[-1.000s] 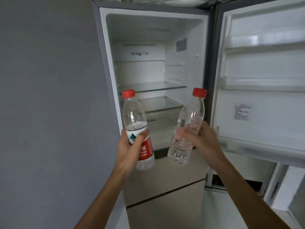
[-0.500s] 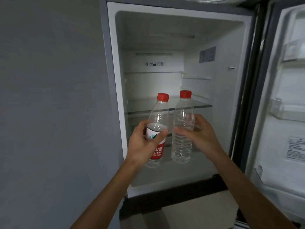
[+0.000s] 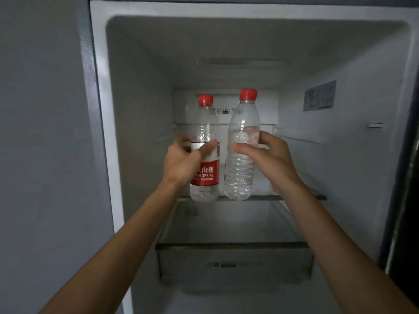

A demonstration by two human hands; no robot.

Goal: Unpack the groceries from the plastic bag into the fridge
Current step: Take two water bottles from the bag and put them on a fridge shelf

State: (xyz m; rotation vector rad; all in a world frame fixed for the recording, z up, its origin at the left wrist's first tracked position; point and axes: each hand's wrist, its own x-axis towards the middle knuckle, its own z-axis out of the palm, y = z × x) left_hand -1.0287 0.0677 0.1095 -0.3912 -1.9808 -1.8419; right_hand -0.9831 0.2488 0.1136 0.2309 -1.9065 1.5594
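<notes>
Two clear water bottles with red caps stand upright side by side at the front edge of the fridge's glass shelf (image 3: 301, 197). The left bottle (image 3: 205, 182) has a red and white label. My left hand (image 3: 183, 162) wraps loosely around its middle, thumb across the label. The right bottle (image 3: 242, 123) shows no label towards me. My right hand (image 3: 269, 157) grips it at mid-height. Whether the bottle bases rest on the shelf or hover just at its edge is unclear. The plastic bag is not in view.
The open fridge compartment (image 3: 136, 109) fills the view, dim inside. Below the shelf sits a clear drawer (image 3: 235, 264). A grey wall (image 3: 40, 155) lies to the left. The dark door edge (image 3: 408, 200) runs down the right side.
Both hands have carried the bottles up and into the fridge, from the lower level to the upper glass shelf. I have moved closer to the compartment. The bottles now stand closer together and upright.
</notes>
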